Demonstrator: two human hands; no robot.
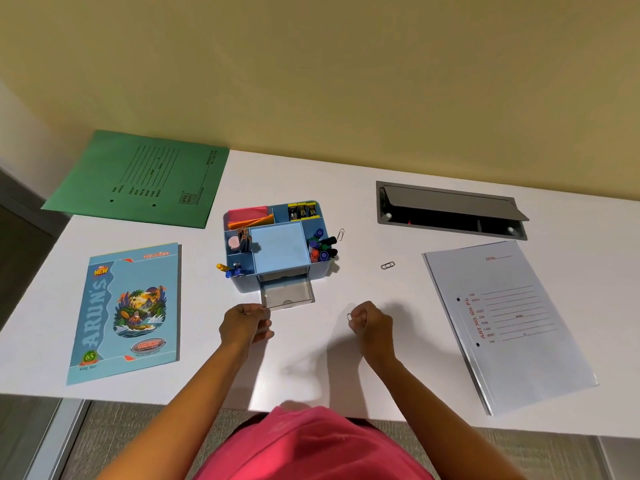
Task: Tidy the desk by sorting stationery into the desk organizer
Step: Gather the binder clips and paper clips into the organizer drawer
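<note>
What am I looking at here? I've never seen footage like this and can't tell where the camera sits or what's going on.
There is no machine: a person wears one wide-angle camera on the head, looking down at their own two hands over a white desk. In the middle stands a blue desk organizer holding markers, sticky notes and clips, with its clear drawer pulled open at the front. The left hand is at the drawer's front corner. The right hand pinches a paper clip in its fingers. Two more clips lie loose to the organizer's right. Around them lie a green folder, a blue notebook and a white file.
</note>
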